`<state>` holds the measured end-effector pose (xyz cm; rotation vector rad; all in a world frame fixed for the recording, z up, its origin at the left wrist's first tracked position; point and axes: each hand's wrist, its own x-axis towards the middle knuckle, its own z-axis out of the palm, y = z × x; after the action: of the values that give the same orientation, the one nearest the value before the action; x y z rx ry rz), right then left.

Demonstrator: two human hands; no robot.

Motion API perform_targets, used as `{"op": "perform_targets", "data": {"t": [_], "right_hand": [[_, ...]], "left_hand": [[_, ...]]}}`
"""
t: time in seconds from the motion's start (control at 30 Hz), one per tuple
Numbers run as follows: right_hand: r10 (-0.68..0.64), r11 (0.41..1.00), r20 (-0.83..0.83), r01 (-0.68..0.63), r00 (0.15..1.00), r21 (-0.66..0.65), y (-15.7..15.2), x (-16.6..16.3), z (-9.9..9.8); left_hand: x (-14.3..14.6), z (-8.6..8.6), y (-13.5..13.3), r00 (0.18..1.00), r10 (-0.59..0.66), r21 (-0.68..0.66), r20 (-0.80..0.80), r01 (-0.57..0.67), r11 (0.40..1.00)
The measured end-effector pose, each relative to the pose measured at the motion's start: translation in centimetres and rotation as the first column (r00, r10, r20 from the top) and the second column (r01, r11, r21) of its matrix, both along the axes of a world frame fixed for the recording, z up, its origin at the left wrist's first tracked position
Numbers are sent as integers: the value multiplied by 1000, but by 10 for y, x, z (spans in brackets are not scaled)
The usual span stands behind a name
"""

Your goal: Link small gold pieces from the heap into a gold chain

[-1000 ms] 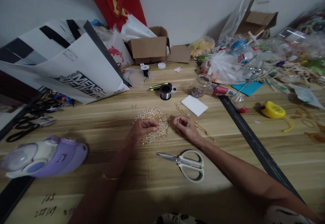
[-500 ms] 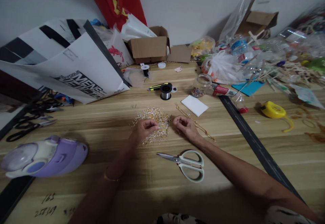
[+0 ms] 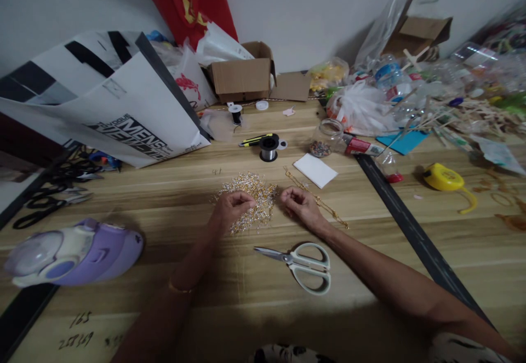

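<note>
A loose heap of small gold and silver beads or findings [image 3: 257, 201] lies on the wooden table. Over its left side, my left hand [image 3: 232, 209] is closed, thumb and index finger pinched together; anything between them is too small to make out. My right hand [image 3: 299, 204] rests just right of the heap with its fingers curled into a pinch, their contents hidden. Behind that hand a thin gold chain [image 3: 329, 211] runs diagonally along the table. Scissors with pale handles [image 3: 310, 267] lie nearer to me, blades pointing left.
Beyond the heap stand a wire spool [image 3: 268, 149], a yellow-black cutter [image 3: 255, 140], a white pad [image 3: 315, 170] and a jar of beads [image 3: 322, 141]. A purple device [image 3: 94, 253] sits at left, a yellow tape measure [image 3: 442, 177] at right. Bags and boxes line the wall.
Both hands stay almost where they were, still pinched. The left hand has shifted very slightly; the table items lie as before.
</note>
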<state>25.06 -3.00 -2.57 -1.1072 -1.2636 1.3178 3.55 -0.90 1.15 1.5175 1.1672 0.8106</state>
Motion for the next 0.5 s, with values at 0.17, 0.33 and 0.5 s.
{"op": "perform_targets", "data": {"t": [0.17, 0.33, 0.5], "right_hand": [[0, 1000, -10, 0, 1000, -1, 0, 0, -2], [7, 1000, -9, -7, 1000, -6, 0, 0, -4], [2, 1000, -7, -2, 1000, -6, 0, 0, -1]], "left_hand": [[-1, 2, -2, 997, 47, -114, 61, -40, 993], [-1, 1, -2, 996, 43, -138, 82, -32, 990], [-1, 1, -2, 994, 30, -129, 104, -17, 991]]}}
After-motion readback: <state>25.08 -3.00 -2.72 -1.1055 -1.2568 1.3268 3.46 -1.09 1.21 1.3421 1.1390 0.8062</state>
